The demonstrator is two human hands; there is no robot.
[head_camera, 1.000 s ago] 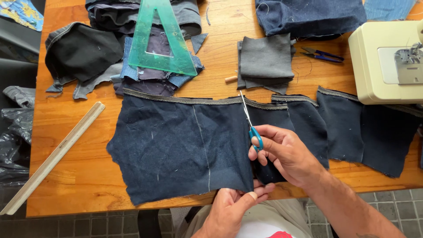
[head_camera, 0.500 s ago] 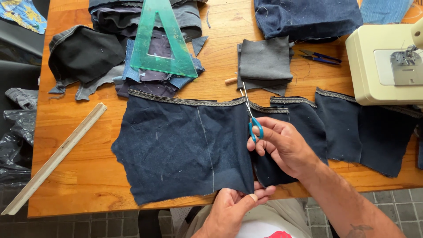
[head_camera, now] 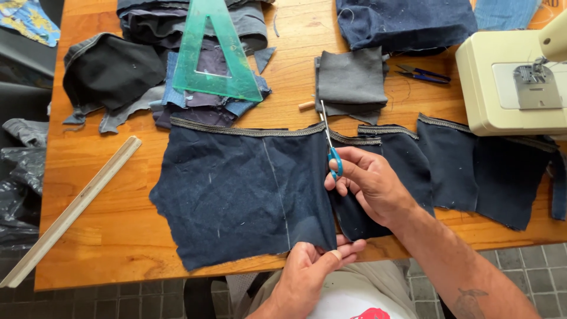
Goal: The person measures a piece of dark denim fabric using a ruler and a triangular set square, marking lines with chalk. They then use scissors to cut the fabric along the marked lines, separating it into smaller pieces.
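Observation:
A wide piece of dark blue denim (head_camera: 242,189) lies flat on the wooden table (head_camera: 88,236), with a stitched hem along its far edge. My right hand (head_camera: 369,183) grips blue-handled scissors (head_camera: 328,142) whose blades reach the hem at the far end of a cut running across the denim. My left hand (head_camera: 313,269) pinches the near edge of the denim at the table's front, just left of the cut. More dark denim panels (head_camera: 472,171) lie to the right of the cut.
A green transparent triangle ruler (head_camera: 215,53) rests on a heap of fabric scraps (head_camera: 112,77) at the back left. A long wooden ruler (head_camera: 71,210) lies diagonally at left. Folded grey cloth (head_camera: 351,80), small snips (head_camera: 422,74) and a cream sewing machine (head_camera: 514,82) stand at right.
The scissors have travelled further away from me along the cut, and their tips now reach the hem. My left hand stays on the near edge of the denim.

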